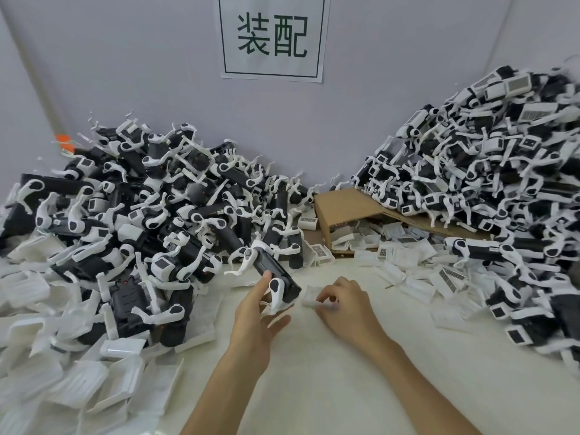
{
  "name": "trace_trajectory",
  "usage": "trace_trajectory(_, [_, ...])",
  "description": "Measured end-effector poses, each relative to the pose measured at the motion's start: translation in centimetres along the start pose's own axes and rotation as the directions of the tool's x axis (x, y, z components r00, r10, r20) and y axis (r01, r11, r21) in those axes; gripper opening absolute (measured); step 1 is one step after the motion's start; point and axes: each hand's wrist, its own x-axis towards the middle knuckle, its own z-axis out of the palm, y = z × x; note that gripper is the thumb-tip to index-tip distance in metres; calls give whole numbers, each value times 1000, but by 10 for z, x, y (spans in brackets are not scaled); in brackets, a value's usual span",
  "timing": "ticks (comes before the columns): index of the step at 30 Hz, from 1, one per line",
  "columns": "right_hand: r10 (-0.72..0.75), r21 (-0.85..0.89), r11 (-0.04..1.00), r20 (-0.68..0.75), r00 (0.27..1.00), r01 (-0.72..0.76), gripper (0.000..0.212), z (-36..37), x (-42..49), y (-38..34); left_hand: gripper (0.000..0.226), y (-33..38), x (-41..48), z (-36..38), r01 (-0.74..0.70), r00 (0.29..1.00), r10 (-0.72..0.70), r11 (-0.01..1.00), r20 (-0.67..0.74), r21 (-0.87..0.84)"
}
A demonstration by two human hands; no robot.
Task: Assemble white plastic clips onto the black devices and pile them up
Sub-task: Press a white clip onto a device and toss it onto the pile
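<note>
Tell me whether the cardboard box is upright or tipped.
Tipped: the cardboard box lies on its side, mouth toward the camera, white clips spilling out.

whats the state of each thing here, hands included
left-hand grip, holding black plastic device with white arms
black plastic device, lifted, tilted
right-hand grip, fingers curled on small white plastic clip
small white plastic clip, lying on the table
brown cardboard box, tipped on its side, open
left pile of black devices, heaped against the wall
</note>
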Motion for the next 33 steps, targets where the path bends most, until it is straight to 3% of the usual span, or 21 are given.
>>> trace_trajectory(4, [31,223,975,-61,998,-17,3,-8,0,-4,35,-3,1,1,-13,1000,12,999,17,36])
trace_trajectory(8, [121,541,835,2,993,-103,8,-17,-3,-13,46,-4,0,1,-85,996,80,991,47,101])
trace_trajectory(12, [110,883,457,67,992,-111,40,-28,-7,-21,35,-3,-1,0,-136,988,122,976,90,169])
trace_trajectory(14, [79,953,275,113,990,-131,51,-34,-6,-21,34,-3,-3,0,-149,986,133,972,97,184])
trace_trajectory(16, [37,972,188,135,990,-139,51,-37,-6,-20,30,-2,-5,1,-161,984,142,967,109,195])
trace_trajectory(21, [-14,975,138,180,984,-176,51,-35,-4,-20,42,-5,-9,5,-211,971,170,940,167,268])
trace_trajectory(25, [2,980,16,198,980,-198,54,-36,-5,-21,26,-9,-9,7,-258,954,182,904,238,341])
trace_trajectory(33, [8,979,118,166,986,-166,47,-35,-9,-28,17,-13,-11,11,-332,932,222,839,285,431])
